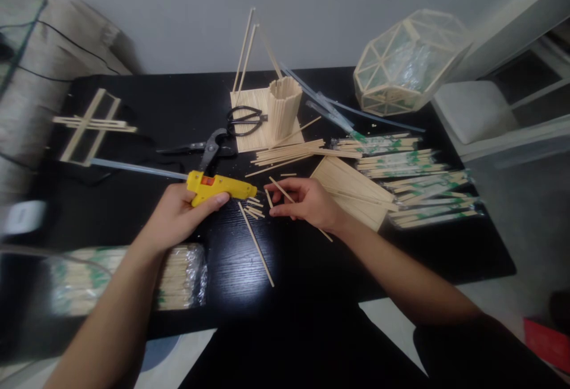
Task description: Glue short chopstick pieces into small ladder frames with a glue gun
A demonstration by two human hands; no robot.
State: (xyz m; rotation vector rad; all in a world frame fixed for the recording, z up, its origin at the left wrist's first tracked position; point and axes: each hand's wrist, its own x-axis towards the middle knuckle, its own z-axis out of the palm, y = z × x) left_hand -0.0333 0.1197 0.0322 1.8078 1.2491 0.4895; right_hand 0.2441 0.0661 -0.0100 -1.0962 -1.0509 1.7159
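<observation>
My left hand [180, 214] is wrapped around a yellow hot glue gun [222, 187], its nozzle pointing right. A long clear glue stick [138, 167] runs out of the gun's back end. Just right of the nozzle, my right hand [307, 202] pinches a short wooden stick [269, 199] in its fingertips. A longer thin stick [282, 189] crosses that hand; whether it is gripped or only lies there I cannot tell. Several short cut pieces [255, 208] lie below the nozzle, beside a single long stick [257, 246] on the black table [231, 294].
Behind my hands are pliers [210, 150], black scissors [246, 120] and a stick cup [284, 113] on a stick base [249, 139]. Right are a flat stick panel [356, 193], wrapped stick packs [401, 163] and a faceted frame [414, 62]. Left are a crossed-stick rack [91, 127] and a wrapped bundle [180, 276].
</observation>
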